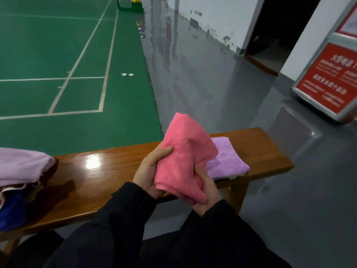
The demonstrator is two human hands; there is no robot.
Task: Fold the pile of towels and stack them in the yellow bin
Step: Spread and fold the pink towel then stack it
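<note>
**Pink towel half-folded above the bench**

Above the near edge of the wooden bench (119, 171), the person holds a pink towel (183, 161) in both hands, clear of the wood. The left hand (150, 171) grips its left side, thumb lying across the front of the cloth and fingers hidden behind. The right hand (207, 192) holds the lower right part from beneath, thumb pressed onto the fabric. Neither hand is free.

The towel looks bunched and doubled rather than squared, so the step in hand appears to be tidying the fold. To do it well, the person would likely match the corners, pull the edges taut between the two hands, then press the layers flat on the bench before halving again; folding in the air tends to leave loose plush cloth lopsided.

On the bench to the right lies a lilac towel (228, 161), already folded into a flat rectangle, with a pale edge showing under its near corner. At the left end sits the unfolded pile (21, 176): a pale pink towel draped over brown, cream and blue cloth, all slumped and rumpled. No yellow bin can be seen for certain.

The towels look soft, matte and fleecy, with rounded folds. The bench is hard, varnished and glossy, throwing back a bright patch of light.
</note>
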